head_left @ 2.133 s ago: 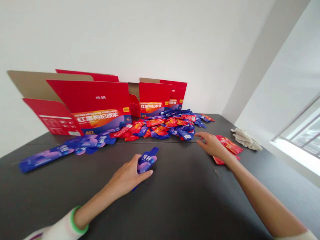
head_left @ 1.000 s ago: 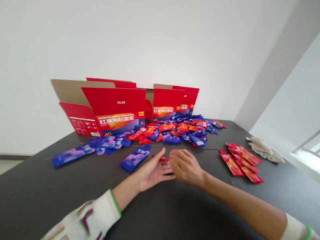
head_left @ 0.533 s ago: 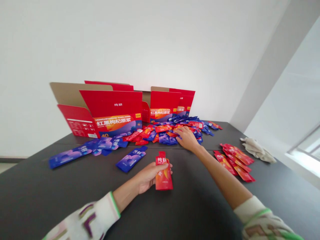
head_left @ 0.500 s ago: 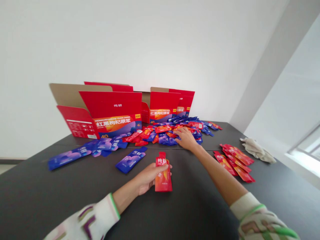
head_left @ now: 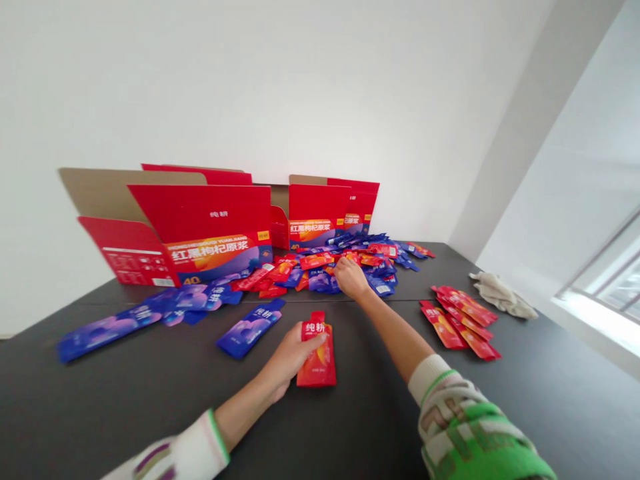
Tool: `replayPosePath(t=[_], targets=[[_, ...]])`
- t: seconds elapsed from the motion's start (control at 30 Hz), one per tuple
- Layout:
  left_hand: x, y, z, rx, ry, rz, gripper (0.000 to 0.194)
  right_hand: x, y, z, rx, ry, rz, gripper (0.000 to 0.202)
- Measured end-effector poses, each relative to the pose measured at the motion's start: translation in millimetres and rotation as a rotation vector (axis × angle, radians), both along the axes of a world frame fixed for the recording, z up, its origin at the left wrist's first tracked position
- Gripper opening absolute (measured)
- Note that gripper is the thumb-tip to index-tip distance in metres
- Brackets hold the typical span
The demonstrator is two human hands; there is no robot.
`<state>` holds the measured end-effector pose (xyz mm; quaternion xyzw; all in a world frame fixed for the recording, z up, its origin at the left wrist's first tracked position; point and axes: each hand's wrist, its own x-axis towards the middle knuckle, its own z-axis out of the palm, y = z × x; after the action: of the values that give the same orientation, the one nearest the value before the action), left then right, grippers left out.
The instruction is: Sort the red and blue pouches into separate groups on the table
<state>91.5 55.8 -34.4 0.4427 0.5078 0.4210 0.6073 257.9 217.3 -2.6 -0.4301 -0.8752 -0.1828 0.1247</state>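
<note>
A: What does the left hand point(head_left: 291, 358) have?

B: It is clamped on a flat, shiny red-and-orange pouch with a narrow neck point(head_left: 319, 371), thumb across the printed front, neck pointing away from the person. The pouch is over the near middle of the dark, smooth-topped table point(head_left: 360, 427); I cannot tell whether its lower edge touches the surface

A: And the right hand point(head_left: 351, 277)?

B: Farther forward, fingers bent down at the front of a loose heap of shiny red and blue pouches point(head_left: 316, 261). The fingertips are hidden, so I cannot tell whether they are apart or pinching something

A: What lies around them?

B: Left of the held pouch, well apart from the heap's middle, is a single flat blue-and-purple pouch point(head_left: 250, 328). Beyond it, overlapping blue-and-purple pouches point(head_left: 110, 331) trail toward the left. On the right, a few overlapping red-and-orange pouches point(head_left: 465, 310) lie near a crumpled off-white cloth point(head_left: 503, 293)

A: Behind the heap?

B: Printed red cardboard boxes with raised flaps point(head_left: 210, 207), standing near the white wall point(head_left: 320, 87)
</note>
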Motion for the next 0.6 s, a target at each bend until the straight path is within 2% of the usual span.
replayPosePath(t=[0.2,0.4,0.5,0.6], targets=[[-4,-1,0.5,0.091,0.088,0.021,0.033,5,-28,20.4,0.114,0.058,-0.026,0.03],[-6,-1,2.8,0.175,0.252,0.023,0.027,29,-83,39.3,0.36,0.169,0.055,0.029],[-6,-1,3.8,0.22,0.398,0.018,0.025,43,-115,31.3,0.4,0.121,0.147,0.028],[-2,2,6.8,0.254,0.571,0.01,0.028,48,-139,10.4,0.339,0.013,0.294,0.025]])
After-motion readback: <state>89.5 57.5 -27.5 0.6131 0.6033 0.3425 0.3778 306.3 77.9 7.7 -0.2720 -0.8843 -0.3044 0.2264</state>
